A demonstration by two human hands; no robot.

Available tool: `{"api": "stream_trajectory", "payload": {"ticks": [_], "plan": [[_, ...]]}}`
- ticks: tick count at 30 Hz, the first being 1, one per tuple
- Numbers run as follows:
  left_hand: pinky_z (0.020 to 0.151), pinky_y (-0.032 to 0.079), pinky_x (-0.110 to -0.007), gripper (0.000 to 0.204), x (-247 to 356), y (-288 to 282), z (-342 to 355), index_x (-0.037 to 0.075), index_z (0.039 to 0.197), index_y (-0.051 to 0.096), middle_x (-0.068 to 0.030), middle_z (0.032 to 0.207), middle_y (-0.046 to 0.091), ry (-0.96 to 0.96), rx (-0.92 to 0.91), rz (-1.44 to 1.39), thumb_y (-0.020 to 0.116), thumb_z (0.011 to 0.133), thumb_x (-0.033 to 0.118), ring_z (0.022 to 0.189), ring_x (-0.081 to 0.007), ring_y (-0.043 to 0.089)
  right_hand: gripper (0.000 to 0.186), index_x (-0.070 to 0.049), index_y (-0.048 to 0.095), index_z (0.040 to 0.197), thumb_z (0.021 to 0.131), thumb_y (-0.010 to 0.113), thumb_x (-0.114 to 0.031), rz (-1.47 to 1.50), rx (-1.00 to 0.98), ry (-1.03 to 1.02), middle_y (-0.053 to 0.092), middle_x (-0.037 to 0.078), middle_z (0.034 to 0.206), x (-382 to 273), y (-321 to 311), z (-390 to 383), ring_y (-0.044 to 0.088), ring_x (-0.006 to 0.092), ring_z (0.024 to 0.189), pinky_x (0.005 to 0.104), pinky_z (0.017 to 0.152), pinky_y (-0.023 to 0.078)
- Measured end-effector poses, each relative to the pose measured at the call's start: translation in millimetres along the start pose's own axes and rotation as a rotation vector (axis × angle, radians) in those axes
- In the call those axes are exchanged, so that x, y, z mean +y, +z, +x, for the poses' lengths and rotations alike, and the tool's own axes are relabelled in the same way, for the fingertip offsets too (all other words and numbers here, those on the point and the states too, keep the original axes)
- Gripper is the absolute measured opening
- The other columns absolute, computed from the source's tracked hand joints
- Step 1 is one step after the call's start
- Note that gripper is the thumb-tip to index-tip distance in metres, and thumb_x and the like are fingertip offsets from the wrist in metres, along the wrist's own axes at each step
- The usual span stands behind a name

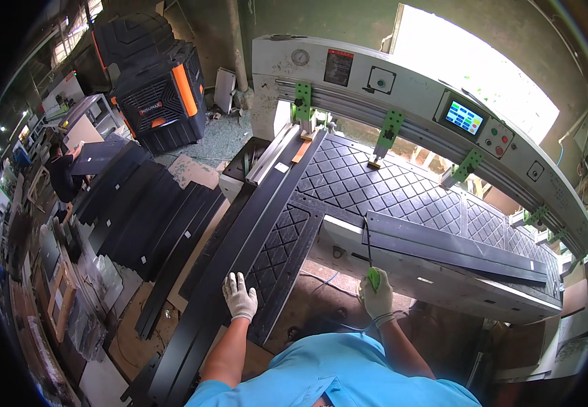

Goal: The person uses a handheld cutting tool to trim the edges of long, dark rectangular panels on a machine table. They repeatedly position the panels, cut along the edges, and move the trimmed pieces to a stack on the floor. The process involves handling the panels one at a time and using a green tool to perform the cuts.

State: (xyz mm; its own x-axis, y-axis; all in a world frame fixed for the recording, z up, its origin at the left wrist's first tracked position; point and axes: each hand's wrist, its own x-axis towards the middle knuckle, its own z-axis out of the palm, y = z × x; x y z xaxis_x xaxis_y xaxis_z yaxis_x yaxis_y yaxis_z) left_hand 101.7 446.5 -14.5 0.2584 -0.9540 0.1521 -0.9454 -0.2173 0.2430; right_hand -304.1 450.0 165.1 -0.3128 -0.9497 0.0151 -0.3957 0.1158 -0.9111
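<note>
My left hand (240, 296), in a white glove, lies flat on a long black strip (253, 224) that runs from the machine's mouth toward me. My right hand (377, 296), also gloved, grips a tool with a green handle (373, 277) and a thin dark shaft pointing up at a dark folded metal strip (443, 245) lying across the machine's front. Both rest on the diamond-patterned black bed (382, 186) of a large white machine (348, 74).
Stacks of long black panels (144, 217) lie on the floor at left. A black and orange fan unit (161, 102) stands behind them. Another person (63, 173) handles a panel at far left. The machine carries green clamps (390, 129) and a control screen (464, 117).
</note>
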Motion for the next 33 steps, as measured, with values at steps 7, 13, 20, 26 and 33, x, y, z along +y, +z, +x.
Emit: {"api": "stream_trajectory", "payload": {"ticks": [7, 13, 20, 26, 33], "plan": [[0.133, 0.021, -0.056, 0.076, 5, -1, -2, 0.007, 0.163, 0.044, -0.0233, 0.17, 0.037, -0.011, -0.008, -0.007, 0.069, 0.096, 0.036, 0.16, -0.0424, 0.03, 0.034, -0.006, 0.063, 0.132, 0.101, 0.069, -0.018, 0.003, -0.005, -0.019, 0.076, 0.02, 0.104, 8, 0, -1, 0.078, 0.0312, 0.091, 0.0412, 0.08, 0.06], [0.132, 0.022, -0.056, 0.077, 14, -3, 3, 0.008, 0.162, 0.045, -0.0224, 0.17, 0.037, -0.065, -0.053, -0.006, 0.069, 0.095, 0.036, 0.16, -0.0414, 0.031, 0.032, -0.004, 0.062, 0.134, 0.103, 0.067, -0.012, 0.126, -0.1, 0.019, 0.074, 0.012, 0.098, 51, 14, 26, 0.074, 0.0168, 0.085, 0.0334, 0.069, 0.061], [0.132, 0.022, -0.057, 0.079, 25, -7, 10, 0.007, 0.162, 0.045, -0.0219, 0.171, 0.037, -0.155, -0.104, 0.037, 0.071, 0.092, 0.034, 0.16, -0.0412, 0.032, 0.033, -0.003, 0.059, 0.137, 0.104, 0.064, -0.007, 0.11, -0.124, -0.134, 0.071, 0.009, 0.098, 65, 30, 65, 0.069, 0.0133, 0.079, 0.0309, 0.068, 0.06], [0.131, 0.026, -0.056, 0.08, 37, -13, 13, 0.008, 0.162, 0.045, -0.0196, 0.172, 0.037, -0.213, -0.162, 0.078, 0.071, 0.091, 0.033, 0.16, -0.0402, 0.032, 0.035, -0.005, 0.061, 0.136, 0.102, 0.068, -0.014, 0.119, -0.125, -0.084, 0.074, 0.014, 0.101, 66, 26, 88, 0.073, 0.0232, 0.087, 0.0365, 0.074, 0.06], [0.125, 0.038, -0.05, 0.078, 59, -26, 31, 0.011, 0.164, 0.045, -0.0157, 0.174, 0.036, -0.357, -0.331, 0.173, 0.069, 0.093, 0.034, 0.158, -0.0369, 0.036, 0.039, -0.008, 0.065, 0.133, 0.097, 0.074, -0.022, 0.078, -0.125, -0.019, 0.077, 0.024, 0.106, 43, 21, 101, 0.077, 0.0411, 0.099, 0.0456, 0.086, 0.06]]}}
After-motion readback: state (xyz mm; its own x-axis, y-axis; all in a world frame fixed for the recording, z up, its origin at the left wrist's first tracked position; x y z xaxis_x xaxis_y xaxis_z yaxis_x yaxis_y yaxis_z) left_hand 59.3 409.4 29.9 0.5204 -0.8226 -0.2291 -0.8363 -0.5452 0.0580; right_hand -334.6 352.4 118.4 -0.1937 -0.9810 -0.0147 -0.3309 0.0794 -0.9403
